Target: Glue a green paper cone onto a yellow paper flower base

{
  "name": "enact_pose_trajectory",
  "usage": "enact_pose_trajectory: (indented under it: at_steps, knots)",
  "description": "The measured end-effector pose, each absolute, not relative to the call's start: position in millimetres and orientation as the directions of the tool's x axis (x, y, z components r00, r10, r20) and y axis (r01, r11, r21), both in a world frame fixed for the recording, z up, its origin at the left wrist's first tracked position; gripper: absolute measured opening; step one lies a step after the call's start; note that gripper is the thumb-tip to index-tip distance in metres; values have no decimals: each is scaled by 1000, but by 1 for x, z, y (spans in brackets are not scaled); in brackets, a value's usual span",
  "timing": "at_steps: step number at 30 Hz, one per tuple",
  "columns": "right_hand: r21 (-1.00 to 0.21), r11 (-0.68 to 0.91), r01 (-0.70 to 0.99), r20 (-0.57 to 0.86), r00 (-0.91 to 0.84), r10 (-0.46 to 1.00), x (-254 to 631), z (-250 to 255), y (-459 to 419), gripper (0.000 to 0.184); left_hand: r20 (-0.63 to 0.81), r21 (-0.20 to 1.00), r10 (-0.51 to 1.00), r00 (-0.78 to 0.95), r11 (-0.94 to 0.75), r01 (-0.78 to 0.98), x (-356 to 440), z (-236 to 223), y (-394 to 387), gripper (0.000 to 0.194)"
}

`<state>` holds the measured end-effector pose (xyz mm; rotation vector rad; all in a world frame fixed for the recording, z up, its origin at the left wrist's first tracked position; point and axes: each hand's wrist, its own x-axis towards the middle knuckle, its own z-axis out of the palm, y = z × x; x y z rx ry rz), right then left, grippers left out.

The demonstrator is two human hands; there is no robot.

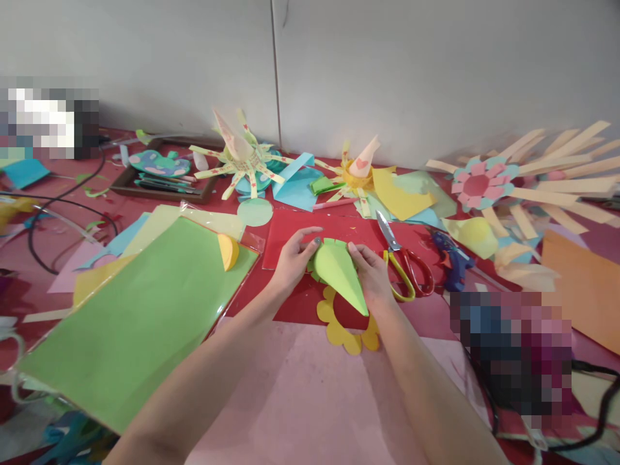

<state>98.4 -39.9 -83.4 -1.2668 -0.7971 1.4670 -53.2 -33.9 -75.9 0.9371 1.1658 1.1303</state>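
Between my two hands is a light green paper cone (340, 274), its tip pointing down and toward me, with small cut tabs along its far rim. My left hand (296, 258) pinches the rim on the left side, and my right hand (371, 271) grips it on the right. Just below the cone lies a yellow scalloped paper ring (336, 329), partly hidden by the cone and my right hand. Scissors (404, 265) with red and yellow handles rest right of my right hand, blades apart.
A green paper pack (140, 316) with a folded yellow piece (228, 252) lies left. Paper flowers with cones (239, 148) stand at the back by the wall. A blue glue gun (453, 261) sits right, near a pink-centred strip flower (482, 184). Pink paper (290, 387) lies in front.
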Motion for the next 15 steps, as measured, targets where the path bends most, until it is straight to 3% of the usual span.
enact_pose_trajectory:
  at_steps: [9, 15]
  knots:
    - [-936, -270, -227, -302, 122, 946, 98, -84, -39, 35, -180, 971, 984, 3, 178, -160, -54, -77, -34, 28]
    - [-944, -245, -220, -263, 59, 963, 97, -77, -42, 31, -209, 963, 978, 25, 210, -168, -54, -75, -35, 30]
